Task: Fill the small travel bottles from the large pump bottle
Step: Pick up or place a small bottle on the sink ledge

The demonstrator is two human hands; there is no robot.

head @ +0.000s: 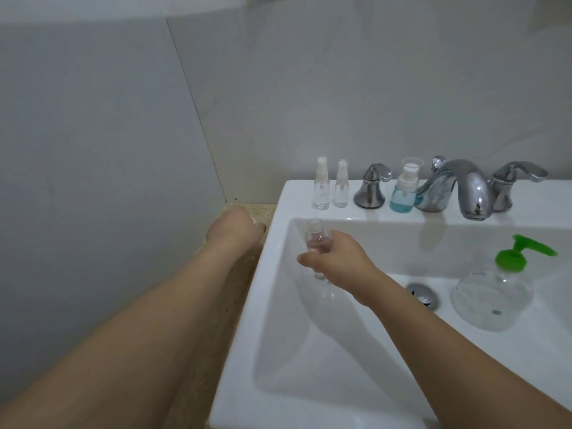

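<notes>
My right hand [337, 264] gripped an uncapped travel bottle [317, 239] upright over the sink [272, 243] to catch drips; my left hand [238, 229], curled, rested beside the sink, possibly holding its cap.

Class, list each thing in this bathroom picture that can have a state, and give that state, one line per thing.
Small clear bottle: uncapped, upright, held.
Right hand: grips that bottle.
Left hand: on the counter beside the sink, grip unclear.
Green pump bottle: in the basin.
Two spray bottles: capped, upright.
Blue bottle: capped.
Tap: off.

Person, two forearms: both bare, no sleeves visible; left hand [236, 228] bare, ungloved; right hand [332, 261] bare, ungloved; wrists unadorned.
</notes>
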